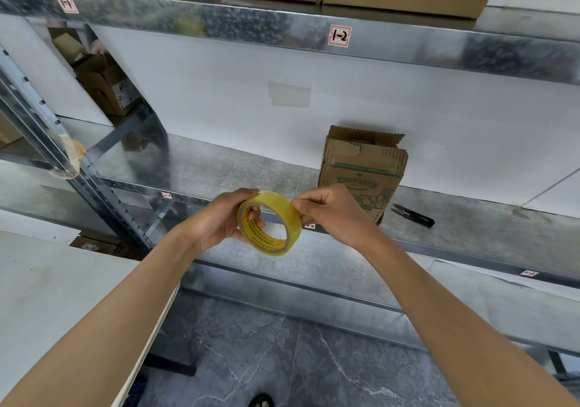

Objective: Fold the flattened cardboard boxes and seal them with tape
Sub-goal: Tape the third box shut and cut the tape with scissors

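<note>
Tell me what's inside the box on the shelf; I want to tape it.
The cardboard box shows only raised top flaps; its front wall hides the inside, the right hand its lower corner.

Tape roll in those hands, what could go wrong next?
1. The right hand pinches at the edge of the tape roll that the left hand holds; the thin tape end might tear or stick back down.
2. The cardboard box stands with its top flaps open near the front edge of the shelf; pressing tape on it could tip it.
3. The snips lie beside the box and might get knocked off.
</note>
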